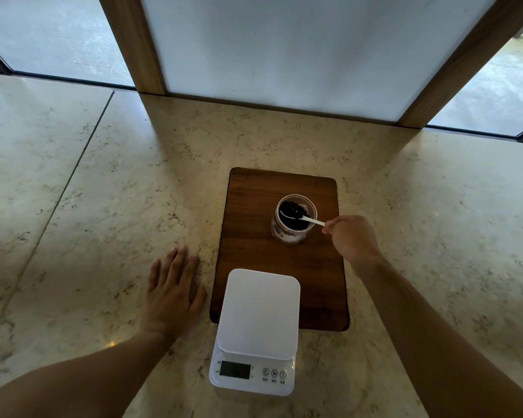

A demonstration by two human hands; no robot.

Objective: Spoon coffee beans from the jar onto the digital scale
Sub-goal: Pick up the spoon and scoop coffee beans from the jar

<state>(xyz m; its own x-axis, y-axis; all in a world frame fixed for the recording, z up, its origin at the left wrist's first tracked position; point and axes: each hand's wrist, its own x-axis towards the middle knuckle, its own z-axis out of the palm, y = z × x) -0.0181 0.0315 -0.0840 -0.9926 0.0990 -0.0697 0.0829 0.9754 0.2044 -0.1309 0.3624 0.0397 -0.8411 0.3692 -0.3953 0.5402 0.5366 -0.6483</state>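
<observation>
**Spoon in the jar, scale plate bare**

On the left of the marble surface [73, 206], the left hand [171, 292] lies flat, palm down, fingers spread and holding nothing, its grip open. Its fingertips point away from the person, and the thumb side sits just beside the left edge of a dark wooden board [248, 236].

Next comes the white scale [257, 321], its far part resting on the near left corner of the board and its near end, with the dark display and three round buttons, on the stone. Its weighing plate carries no beans.

Farther back on the board, right of centre, stands the clear jar [293, 235], open at the top. Dark beans [292, 208] show inside it, and the bowl of a white spoon [310, 220] sits among them, the handle slanting out over the right rim.

At the right, the right hand [352, 238] pinches the end of that handle, its grip closed on the spoon, hovering above the board beside the jar.
</observation>
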